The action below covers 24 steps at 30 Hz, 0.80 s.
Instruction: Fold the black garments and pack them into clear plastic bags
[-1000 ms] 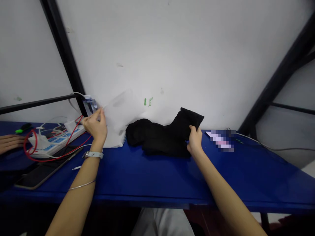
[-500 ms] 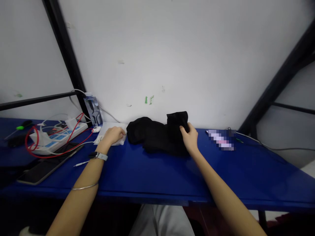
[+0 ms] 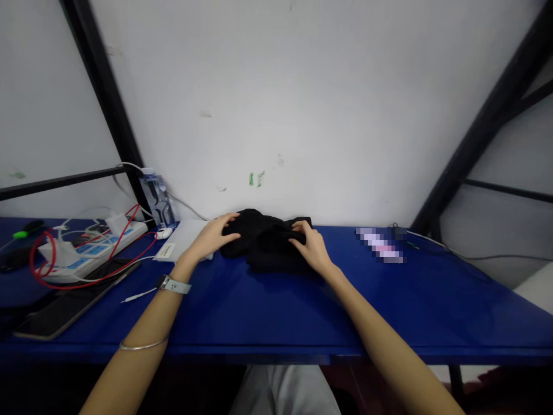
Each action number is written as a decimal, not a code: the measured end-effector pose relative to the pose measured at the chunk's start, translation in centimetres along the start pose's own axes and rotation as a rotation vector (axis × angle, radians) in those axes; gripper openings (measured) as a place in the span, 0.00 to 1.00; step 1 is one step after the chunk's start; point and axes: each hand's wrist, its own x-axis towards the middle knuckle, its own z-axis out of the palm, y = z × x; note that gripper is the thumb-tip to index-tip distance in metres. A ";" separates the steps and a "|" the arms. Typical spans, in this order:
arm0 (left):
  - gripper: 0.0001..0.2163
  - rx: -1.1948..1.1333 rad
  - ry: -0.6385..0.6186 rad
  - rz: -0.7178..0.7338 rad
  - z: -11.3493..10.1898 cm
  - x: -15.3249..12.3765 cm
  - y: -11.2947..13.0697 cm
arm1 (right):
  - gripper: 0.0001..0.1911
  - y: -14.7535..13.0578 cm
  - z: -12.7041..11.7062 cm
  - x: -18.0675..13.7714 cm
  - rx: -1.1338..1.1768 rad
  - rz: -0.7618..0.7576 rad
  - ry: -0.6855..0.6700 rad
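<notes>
A black cloth [image 3: 270, 256], bunched and folded over itself, lies on the blue table [image 3: 268, 311] against the wall; which garment or item it is I cannot make out. My left hand [image 3: 213, 236] is at its left end, thumb and fingers apart, with the fingertips at the fabric's edge. On the right part of the cloth, my right hand [image 3: 313, 248] pinches a fold between thumb and fingers. A flat white packet [image 3: 184, 233] lies partly beneath my left hand.
At left are a power strip [image 3: 90, 256] with plugs, a red cable [image 3: 86, 286], a dark tablet-like device [image 3: 64, 311], a white stylus-like stick [image 3: 138, 296] and a clear bottle [image 3: 159, 199]. A pixelated item [image 3: 380, 245] lies at right. Black metal posts [image 3: 103, 86] flank the table.
My left hand has moved right from the white packet to the cloth and opened. My right hand has brought the raised fold down and left onto the pile.
</notes>
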 end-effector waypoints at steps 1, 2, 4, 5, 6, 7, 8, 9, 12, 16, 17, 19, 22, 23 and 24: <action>0.27 -0.068 -0.020 0.057 1.0 0.4 1.3 | 0.12 0.0 0.0 0.0 0.024 -0.013 -0.003; 0.26 -0.117 -0.035 0.095 1.9 0.7 2.6 | 0.10 -0.1 0.0 0.0 0.045 -0.030 -0.013; 0.25 -0.179 -0.049 0.146 3.5 1.3 4.8 | 0.07 -0.3 -0.2 0.1 0.082 -0.073 -0.057; 0.23 -0.198 -0.057 0.166 4.1 1.6 5.7 | 0.06 -0.4 -0.3 0.2 0.093 -0.093 -0.079; 0.20 -0.209 -0.064 0.188 4.5 1.8 6.5 | 0.06 -0.4 -0.4 0.2 0.096 -0.108 -0.093; 0.16 -0.212 -0.071 0.206 4.8 2.1 7.1 | 0.06 -0.5 -0.4 0.3 0.089 -0.116 -0.100; 0.12 -0.205 -0.072 0.214 5.0 2.3 7.7 | 0.07 -0.5 -0.5 0.3 0.070 -0.119 -0.096; 0.09 -0.189 -0.062 0.207 5.1 2.6 8.1 | 0.09 -0.5 -0.5 0.3 0.043 -0.115 -0.084; 0.07 -0.128 0.075 0.064 5.3 3.6 8.0 | 0.19 -0.4 -0.6 0.1 -0.079 -0.110 -0.025; 0.05 -0.113 0.302 -0.280 6.0 4.3 4.5 | 0.25 -0.7 -1.0 -0.4 -0.228 -0.191 -0.065; 0.06 -0.099 0.324 -0.376 6.2 4.2 3.1 | 0.21 -0.9 -1.1 -0.4 -0.247 -0.216 -0.096; 0.11 -0.043 0.309 -0.516 6.4 3.9 0.6 | 0.14 -1.2 -1.5 -0.5 -0.266 -0.253 -0.170; 0.23 0.097 0.251 -0.507 6.1 3.1 -1.8 | 0.12 -1.2 -2.2 -0.5 -0.250 -0.239 -0.389; 0.25 0.139 0.243 -0.444 5.9 3.0 -2.0 | 0.12 -1.1 -2.4 -0.5 -0.232 -0.212 -0.487; 0.26 0.168 0.236 -0.362 5.7 2.8 -1.9 | 0.12 -0.9 -2.6 -0.5 -0.211 -0.177 -0.580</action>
